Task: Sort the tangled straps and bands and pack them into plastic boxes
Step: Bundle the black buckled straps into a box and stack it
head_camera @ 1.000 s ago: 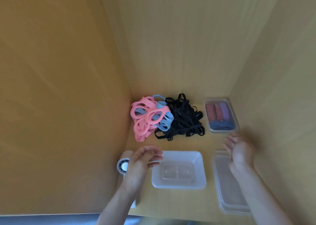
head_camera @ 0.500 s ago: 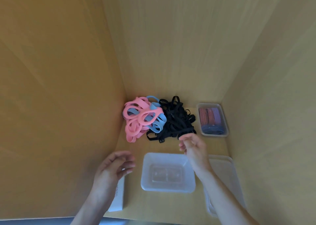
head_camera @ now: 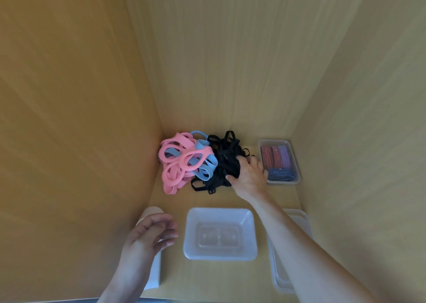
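Observation:
A tangle of black straps [head_camera: 224,162] lies at the back of the wooden surface, beside pink bands [head_camera: 177,162] and blue bands [head_camera: 204,164] piled at the back left. My right hand [head_camera: 247,176] reaches into the right side of the black pile, its fingers curled into the straps. An empty clear plastic box [head_camera: 220,233] sits near the front middle. My left hand [head_camera: 149,236] hovers left of that box with relaxed fingers and holds nothing.
A clear box [head_camera: 280,162] at the back right holds folded red, purple and blue bands. Clear lids [head_camera: 288,261] lie stacked at the front right under my right forearm. A white object [head_camera: 153,272] lies under my left hand. Wooden walls enclose three sides.
My right hand has moved from the front right to the back and into the black straps. My left hand has drifted left of the empty box.

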### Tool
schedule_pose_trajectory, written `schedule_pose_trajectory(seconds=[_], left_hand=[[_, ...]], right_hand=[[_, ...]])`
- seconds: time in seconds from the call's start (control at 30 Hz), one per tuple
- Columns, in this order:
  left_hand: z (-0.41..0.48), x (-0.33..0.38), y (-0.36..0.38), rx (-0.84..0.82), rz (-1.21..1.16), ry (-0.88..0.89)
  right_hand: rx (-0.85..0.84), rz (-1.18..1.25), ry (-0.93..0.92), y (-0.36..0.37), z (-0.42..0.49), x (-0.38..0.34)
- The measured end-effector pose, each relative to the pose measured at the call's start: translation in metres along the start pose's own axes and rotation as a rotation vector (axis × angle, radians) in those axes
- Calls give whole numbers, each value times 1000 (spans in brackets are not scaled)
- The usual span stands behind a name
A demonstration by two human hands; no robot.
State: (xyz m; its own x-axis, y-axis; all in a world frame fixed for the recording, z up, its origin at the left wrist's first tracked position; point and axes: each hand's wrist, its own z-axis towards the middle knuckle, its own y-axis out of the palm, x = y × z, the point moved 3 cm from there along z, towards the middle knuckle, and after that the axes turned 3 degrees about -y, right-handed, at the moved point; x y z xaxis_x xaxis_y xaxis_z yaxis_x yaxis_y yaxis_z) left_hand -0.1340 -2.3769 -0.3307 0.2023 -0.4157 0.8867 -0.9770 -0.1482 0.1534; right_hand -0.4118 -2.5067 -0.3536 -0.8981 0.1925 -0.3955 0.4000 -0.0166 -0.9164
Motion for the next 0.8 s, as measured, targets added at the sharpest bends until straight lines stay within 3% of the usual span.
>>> schedule_pose_trajectory(seconds=[0.1, 0.27, 0.57, 0.8], left_hand=[[0, 4, 4, -16, 17, 7], [2, 11, 13, -46, 27, 22], [19, 30, 72, -190, 93, 11], [47, 42, 122, -255, 374, 41]], right_hand=[[-23, 61, 41, 5, 5, -1], [5, 591, 99, -11, -2, 6], [-5, 1215, 198, -86, -8, 15], [-86, 1593, 177, -134, -14, 1]])
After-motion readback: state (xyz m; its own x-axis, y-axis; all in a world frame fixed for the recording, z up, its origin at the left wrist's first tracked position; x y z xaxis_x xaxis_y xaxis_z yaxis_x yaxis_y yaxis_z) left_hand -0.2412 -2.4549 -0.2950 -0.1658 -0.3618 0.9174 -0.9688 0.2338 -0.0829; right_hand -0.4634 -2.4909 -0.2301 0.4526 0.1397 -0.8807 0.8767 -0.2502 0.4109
